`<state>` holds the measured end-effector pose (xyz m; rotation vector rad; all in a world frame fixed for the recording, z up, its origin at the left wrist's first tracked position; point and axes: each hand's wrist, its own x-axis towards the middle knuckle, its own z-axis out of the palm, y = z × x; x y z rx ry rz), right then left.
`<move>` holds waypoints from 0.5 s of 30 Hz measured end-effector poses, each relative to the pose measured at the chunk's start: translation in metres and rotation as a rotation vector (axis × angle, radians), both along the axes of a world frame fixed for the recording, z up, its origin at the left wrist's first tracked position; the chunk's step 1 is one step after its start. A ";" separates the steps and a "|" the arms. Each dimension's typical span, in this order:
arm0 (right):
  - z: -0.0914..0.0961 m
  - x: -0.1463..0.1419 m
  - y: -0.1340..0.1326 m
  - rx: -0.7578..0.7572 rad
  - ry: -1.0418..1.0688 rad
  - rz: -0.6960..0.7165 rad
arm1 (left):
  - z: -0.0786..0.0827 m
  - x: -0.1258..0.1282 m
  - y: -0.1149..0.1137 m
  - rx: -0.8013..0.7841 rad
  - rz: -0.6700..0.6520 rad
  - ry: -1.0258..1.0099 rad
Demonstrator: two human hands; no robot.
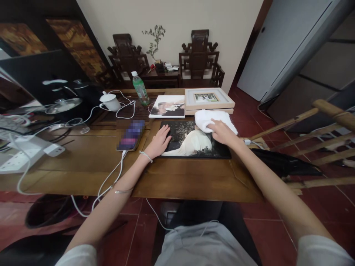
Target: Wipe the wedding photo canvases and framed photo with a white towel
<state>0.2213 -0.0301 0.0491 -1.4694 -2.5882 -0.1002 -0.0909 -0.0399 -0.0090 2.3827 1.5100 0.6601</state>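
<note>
Closest to me in the head view is the wearer's grey T-shirt (pixel 205 245), below the edge of the wooden table (pixel 191 181). Past it I have the left hand (pixel 159 142) palm down at the left edge of a dark photo panel (pixel 191 144), fingers slightly apart and stretched forward, fingertips resting on the panel's side; it grips nothing. That forearm comes up from the lower left, with a bracelet (pixel 146 156) at the wrist.

My right hand (pixel 223 133) is closed on a white towel (pixel 203 119), fingers curled in and pressed to the cloth; I can't make out every fingertip. The arm reaches in from the lower right, back of the hand up. The towel covers the panel's upper right corner, and the panel lies flat on the table between both hands. Just behind it sit a white-edged photo panel (pixel 168 107) and a wooden-framed photo (pixel 206 98); a smartphone (pixel 130 136) is near the left hand.
</note>
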 end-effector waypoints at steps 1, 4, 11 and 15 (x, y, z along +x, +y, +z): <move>-0.002 0.001 -0.001 0.008 -0.004 -0.005 | 0.000 0.000 0.000 0.003 0.001 -0.001; -0.007 0.002 -0.025 0.034 -0.016 0.014 | -0.001 0.002 -0.001 0.009 0.007 -0.005; -0.013 -0.001 -0.139 0.066 -0.016 0.142 | -0.002 0.005 -0.002 0.023 0.023 -0.023; -0.010 -0.006 -0.159 0.044 -0.021 0.178 | -0.001 0.005 -0.003 0.014 0.026 -0.013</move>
